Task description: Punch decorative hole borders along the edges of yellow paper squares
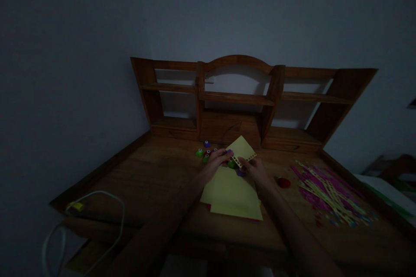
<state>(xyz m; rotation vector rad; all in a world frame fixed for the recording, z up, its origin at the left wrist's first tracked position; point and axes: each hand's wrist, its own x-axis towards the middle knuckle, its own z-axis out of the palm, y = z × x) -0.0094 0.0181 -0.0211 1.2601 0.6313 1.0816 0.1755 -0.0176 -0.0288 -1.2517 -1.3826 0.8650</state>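
A pale yellow sheet of paper (pixel 241 146) with a row of punched holes along its near edge is tilted up between my hands. My right hand (pixel 256 169) pinches its lower edge, thumb on top. At the sheet's left corner, my left hand (pixel 217 161) has its fingers closed around a small purple craft punch (pixel 230 151), partly hidden by the fingers. Under the sheet sit a green punch (pixel 231 163) and another purple punch (pixel 241 173). Nearer me lies a stack of yellow paper (pixel 234 194), with red paper showing beneath it.
Several green, purple and dark red punches (pixel 199 152) cluster left of the sheet. A red round object (pixel 284 182) lies right of my right hand. Punched yellow and pink strips (pixel 328 190) are heaped at the right. A wooden shelf (pixel 237 96) backs the desk; a white cable (pixel 121 212) hangs at left.
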